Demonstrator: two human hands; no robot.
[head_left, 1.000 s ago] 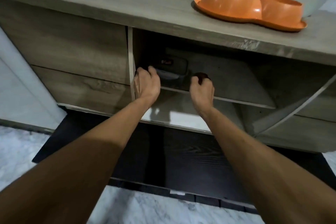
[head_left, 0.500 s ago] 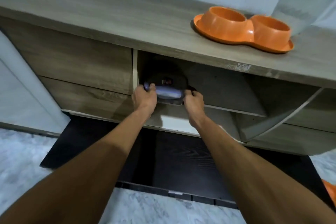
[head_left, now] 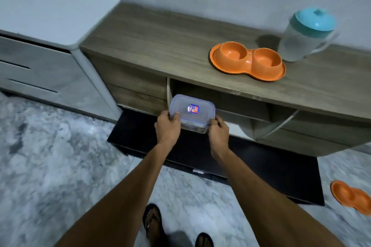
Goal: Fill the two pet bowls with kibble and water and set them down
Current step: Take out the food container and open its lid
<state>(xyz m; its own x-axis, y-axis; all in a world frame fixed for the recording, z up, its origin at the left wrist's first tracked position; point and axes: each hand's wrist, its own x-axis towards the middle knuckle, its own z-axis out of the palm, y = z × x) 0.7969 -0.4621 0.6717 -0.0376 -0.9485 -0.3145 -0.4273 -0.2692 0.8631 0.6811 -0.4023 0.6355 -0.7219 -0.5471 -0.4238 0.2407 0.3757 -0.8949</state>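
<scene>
My left hand (head_left: 167, 127) and right hand (head_left: 218, 130) clamp the ends of a clear lidded container (head_left: 191, 113) (contents unreadable), in front of the cabinet (head_left: 160, 46) opening. Farther, near the top's front edge: orange double bowl (head_left: 248, 61), pitcher (head_left: 307, 35) just behind.

Both bare arms reach forward and slightly inward from the bottom of the view, nearly straight at the elbows. The left hand (head_left: 167, 127) is closed on the near left corner of a clear lidded box (head_left: 192, 112), thumb lying on top of the lid and fingers curled underneath. The right hand (head_left: 218, 130) clasps the near right corner the same way, its thumb pressed along the lid's edge. Both wrists are level, backs of the hands facing up. Two sandalled feet (head_left: 153, 224) stand below.
</scene>
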